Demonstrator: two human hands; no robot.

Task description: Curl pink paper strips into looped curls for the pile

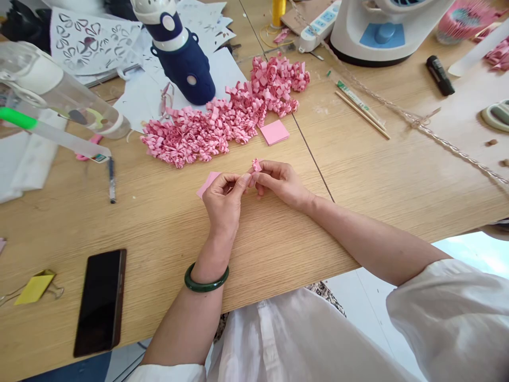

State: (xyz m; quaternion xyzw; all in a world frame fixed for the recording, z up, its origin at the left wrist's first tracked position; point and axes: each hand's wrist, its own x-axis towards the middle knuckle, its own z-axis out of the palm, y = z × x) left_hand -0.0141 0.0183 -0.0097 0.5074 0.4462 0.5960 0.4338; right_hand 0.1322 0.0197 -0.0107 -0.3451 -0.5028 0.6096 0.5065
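Observation:
Both of my hands meet over the table's middle, fingertips pinched together. Between the fingers of my right hand [280,181] is a small curled pink paper flower [256,165]. My left hand [225,201] pinches at the same small piece from below; its exact hold is hidden by the fingertips. A pink paper square [207,183] lies partly behind my left hand. Just beyond my hands is a stack of pink paper squares [274,132]. Behind it stretches a long heap of pink curled paper flowers [202,130].
A dark blue bottle [186,69] stands behind the heap, with a clear bottle [75,90] to its left. At the front left lie a phone [100,302] and a yellow binder clip [36,288]. Wooden sticks [363,115], a black marker [439,75] and a white fan base [382,32] are right.

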